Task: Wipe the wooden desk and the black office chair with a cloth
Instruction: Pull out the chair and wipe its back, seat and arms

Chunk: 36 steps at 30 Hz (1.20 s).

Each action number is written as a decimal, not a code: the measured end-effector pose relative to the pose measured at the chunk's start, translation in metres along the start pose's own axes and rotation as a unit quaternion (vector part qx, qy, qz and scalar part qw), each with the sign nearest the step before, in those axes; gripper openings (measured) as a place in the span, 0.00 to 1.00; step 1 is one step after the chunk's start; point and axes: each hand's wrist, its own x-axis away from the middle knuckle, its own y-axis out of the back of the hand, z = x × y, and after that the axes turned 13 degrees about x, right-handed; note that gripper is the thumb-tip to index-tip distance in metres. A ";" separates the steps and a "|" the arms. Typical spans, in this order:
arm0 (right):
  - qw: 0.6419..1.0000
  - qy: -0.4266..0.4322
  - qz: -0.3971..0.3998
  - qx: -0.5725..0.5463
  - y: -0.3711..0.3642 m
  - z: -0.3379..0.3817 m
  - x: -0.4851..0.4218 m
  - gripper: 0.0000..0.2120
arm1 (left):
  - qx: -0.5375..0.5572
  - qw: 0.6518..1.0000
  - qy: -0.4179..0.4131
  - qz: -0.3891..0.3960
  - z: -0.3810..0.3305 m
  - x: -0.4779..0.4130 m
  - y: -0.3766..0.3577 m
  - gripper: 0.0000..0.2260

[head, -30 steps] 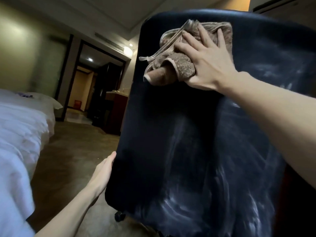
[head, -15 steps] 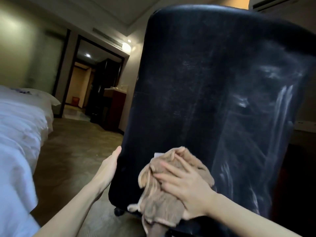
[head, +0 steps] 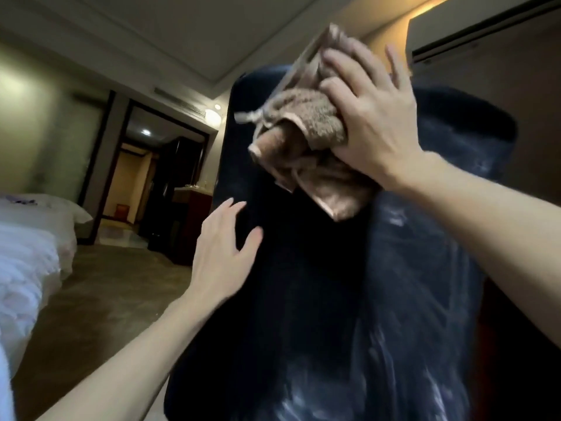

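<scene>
The back of the black office chair (head: 334, 284) fills the middle and right of the view, with pale wipe streaks low on its right side. My right hand (head: 373, 117) presses a crumpled brown cloth (head: 306, 147) flat against the top of the chair back, fingers spread over it. My left hand (head: 221, 256) lies with straight fingers against the chair's left edge, partway up. The wooden desk is not in view.
A bed with white linen (head: 27, 262) stands at the left. Brown carpet (head: 100, 299) runs between bed and chair. A dark doorway (head: 158, 177) with a red-brown cabinet (head: 191, 220) lies beyond. An air-conditioning unit (head: 473, 34) hangs top right.
My right hand swept the cloth from the top of the chair back down to its bottom and back up to the top. My left hand slid higher along the left edge.
</scene>
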 end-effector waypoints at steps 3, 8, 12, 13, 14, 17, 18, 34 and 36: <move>0.995 -0.026 0.087 0.050 -0.008 -0.011 -0.030 0.26 | 0.003 0.999 0.022 -0.028 -0.029 -0.044 -0.006 0.28; 0.967 -0.047 0.243 -0.062 -0.035 0.008 -0.009 0.43 | 0.046 0.983 0.161 -0.073 -0.029 -0.081 -0.007 0.33; 0.968 -0.027 0.214 -0.131 -0.037 0.041 0.039 0.44 | 0.058 0.975 0.207 -0.056 -0.005 -0.076 -0.005 0.31; 0.968 -0.022 0.206 -0.144 -0.036 0.048 0.052 0.44 | 0.055 0.975 0.209 -0.058 0.001 -0.075 -0.003 0.28; 0.968 -0.020 0.198 -0.155 -0.035 0.056 0.064 0.44 | 0.062 0.972 0.217 -0.063 0.006 -0.076 -0.001 0.25; 0.967 -0.026 0.170 -0.187 -0.028 0.079 0.095 0.41 | 0.128 0.954 0.259 -0.084 0.009 -0.077 0.004 0.17; 0.966 -0.035 0.160 -0.198 -0.026 0.086 0.103 0.40 | 0.140 0.952 0.259 -0.088 0.009 -0.078 0.003 0.14; 0.979 0.059 0.031 -0.192 -0.003 0.118 0.193 0.19 | 0.115 0.968 0.204 -0.093 0.007 -0.039 -0.007 0.30; 0.987 0.011 -0.011 -0.161 -0.007 0.087 0.165 0.17 | 0.121 0.966 0.207 -0.096 0.016 -0.026 -0.009 0.28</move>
